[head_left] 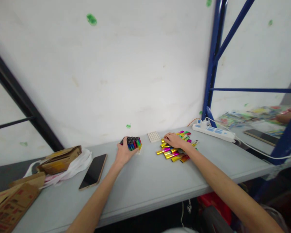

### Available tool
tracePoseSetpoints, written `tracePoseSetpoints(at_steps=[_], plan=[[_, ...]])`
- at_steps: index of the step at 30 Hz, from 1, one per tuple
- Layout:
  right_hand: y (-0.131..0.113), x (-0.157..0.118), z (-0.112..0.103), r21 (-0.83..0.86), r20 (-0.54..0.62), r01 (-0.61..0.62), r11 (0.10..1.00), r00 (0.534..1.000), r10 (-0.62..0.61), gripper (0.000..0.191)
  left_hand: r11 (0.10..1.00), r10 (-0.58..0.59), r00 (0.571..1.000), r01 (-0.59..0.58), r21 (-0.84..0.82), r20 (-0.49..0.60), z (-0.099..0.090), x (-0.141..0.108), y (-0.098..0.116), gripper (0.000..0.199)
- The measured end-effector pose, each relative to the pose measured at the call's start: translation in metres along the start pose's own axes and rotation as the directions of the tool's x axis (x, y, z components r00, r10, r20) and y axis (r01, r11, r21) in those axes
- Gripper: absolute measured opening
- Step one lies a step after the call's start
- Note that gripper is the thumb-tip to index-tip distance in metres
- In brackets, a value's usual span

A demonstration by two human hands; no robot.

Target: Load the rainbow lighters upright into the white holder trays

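My left hand point(124, 153) is wrapped round the near left side of a block of upright, shiny coloured tubes with black tops point(134, 141), which stands on the grey table. To the right, my right hand point(174, 140) rests on a loose pile of metallic yellow, pink and green tubes point(171, 154). Its fingers are bent down at the pile's left part, and whether they grip a tube is too small to tell. Between the two hands, near the wall, lies a pale square tray with small round bumps point(154, 137).
A dark phone or tablet point(93, 171) lies left of my left arm. Cardboard boxes point(14, 202) and a white plastic bag point(74, 166) are at the far left. A white power strip point(213, 131) with cables sits by the blue rack post point(212, 71) at the right.
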State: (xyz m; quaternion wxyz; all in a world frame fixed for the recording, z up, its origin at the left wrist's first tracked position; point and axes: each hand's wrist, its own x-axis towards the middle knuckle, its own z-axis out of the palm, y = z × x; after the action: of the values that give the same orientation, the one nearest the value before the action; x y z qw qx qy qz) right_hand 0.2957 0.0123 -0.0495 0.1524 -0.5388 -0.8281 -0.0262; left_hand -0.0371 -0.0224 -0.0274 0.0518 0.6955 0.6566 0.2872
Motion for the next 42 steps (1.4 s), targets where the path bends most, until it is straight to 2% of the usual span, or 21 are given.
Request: tracePoseSetpoints(at_steps=[3, 6, 10, 14, 17, 23, 27, 31, 35, 37, 40, 42], plan=[[0.002, 0.000, 0.002, 0.004, 0.002, 0.004, 1.000, 1.000, -0.004, 0.036, 0.994, 0.101, 0.994, -0.102, -0.047, -0.029, 0.006, 0.015, -0.009, 0.085], [0.003, 0.000, 0.005, 0.019, -0.003, -0.002, 1.000, 1.000, 0.002, 0.035, 0.974, 0.210, 0.978, -0.209, -0.089, -0.003, 0.002, 0.019, -0.015, 0.081], [0.000, -0.001, 0.009, 0.049, -0.042, -0.052, 0.997, 0.998, 0.054, 0.034, 0.904, 0.408, 0.905, -0.383, -0.189, 0.118, -0.013, 0.009, -0.013, 0.082], [-0.009, -0.003, 0.006, 0.055, -0.116, -0.099, 0.994, 0.988, 0.105, 0.035, 0.853, 0.516, 0.808, -0.455, -0.256, 0.285, -0.024, 0.001, 0.010, 0.091], [-0.018, -0.003, -0.001, 0.085, -0.195, -0.070, 0.994, 0.977, 0.086, 0.037, 0.807, 0.588, 0.730, -0.499, -0.317, 0.348, -0.025, 0.004, 0.035, 0.102], [-0.034, -0.001, -0.014, 0.307, -0.369, 0.070, 0.949, 0.928, 0.051, 0.038, 0.774, 0.631, 0.662, -0.498, -0.391, 0.405, -0.013, 0.018, 0.074, 0.121], [-0.047, -0.001, -0.018, 0.468, -0.370, 0.094, 0.879, 0.924, 0.098, 0.041, 0.774, 0.629, 0.676, -0.500, -0.389, 0.383, -0.003, 0.021, 0.084, 0.119], [-0.061, 0.001, -0.024, 0.570, -0.336, 0.074, 0.818, 0.930, 0.151, 0.042, 0.771, 0.623, 0.673, -0.445, -0.455, 0.398, 0.006, 0.023, 0.087, 0.116], [-0.072, 0.004, -0.025, 0.638, -0.263, -0.017, 0.770, 0.935, 0.239, 0.040, 0.805, 0.572, 0.730, -0.411, -0.427, 0.375, 0.011, 0.023, 0.093, 0.128], [-0.077, 0.005, -0.021, 0.619, -0.213, -0.025, 0.785, 0.957, 0.199, 0.037, 0.822, 0.543, 0.759, -0.392, -0.413, 0.359, 0.012, 0.022, 0.096, 0.135], [-0.085, 0.004, -0.015, 0.509, -0.183, -0.004, 0.861, 0.977, 0.112, 0.033, 0.822, 0.529, 0.771, -0.361, -0.441, 0.355, 0.011, 0.019, 0.097, 0.140], [-0.088, 0.003, -0.012, 0.442, -0.180, 0.002, 0.897, 0.980, 0.086, 0.032, 0.818, 0.522, 0.783, -0.347, -0.458, 0.339, 0.010, 0.017, 0.094, 0.136]])
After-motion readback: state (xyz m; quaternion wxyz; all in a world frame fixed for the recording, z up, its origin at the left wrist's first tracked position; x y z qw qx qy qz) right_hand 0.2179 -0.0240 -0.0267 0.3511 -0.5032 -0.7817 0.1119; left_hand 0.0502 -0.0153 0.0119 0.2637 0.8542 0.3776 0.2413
